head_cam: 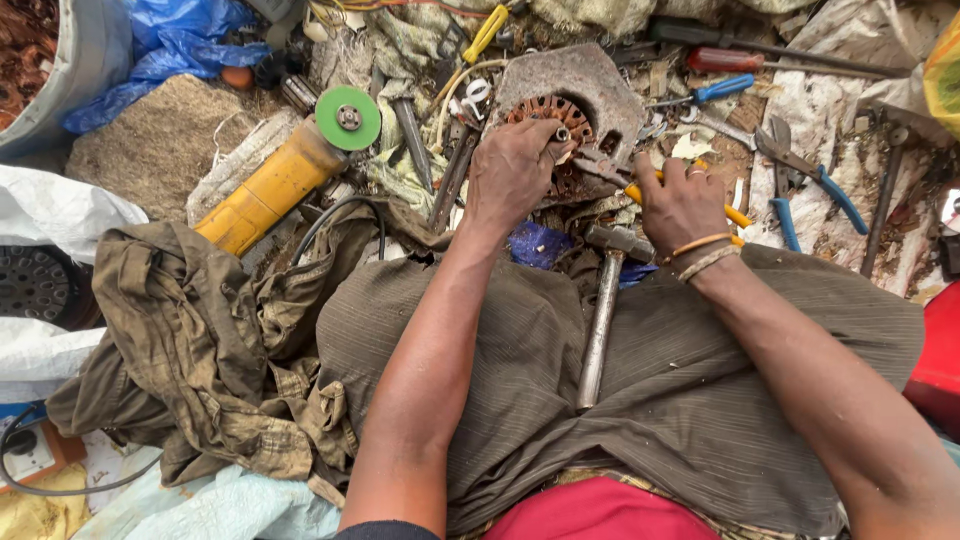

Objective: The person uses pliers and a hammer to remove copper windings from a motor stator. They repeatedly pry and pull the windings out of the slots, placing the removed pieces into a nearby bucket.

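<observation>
I see my left hand (pixel 512 172) resting closed on the motor (pixel 562 118) (copper windings showing), ahead of my lap; my right hand (pixel 680 200) grips yellow-handled pliers (pixel 612 178) beside it.

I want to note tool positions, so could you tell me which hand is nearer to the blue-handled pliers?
The right hand is nearer: the blue-handled pliers lie just to its right. The left hand rests on the motor stator, farther left.

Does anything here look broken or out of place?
Yes. The grey motor housing under the left hand is battered, its copper windings exposed. A hammer lies loose across the person's lap, beside the right hand.
</observation>
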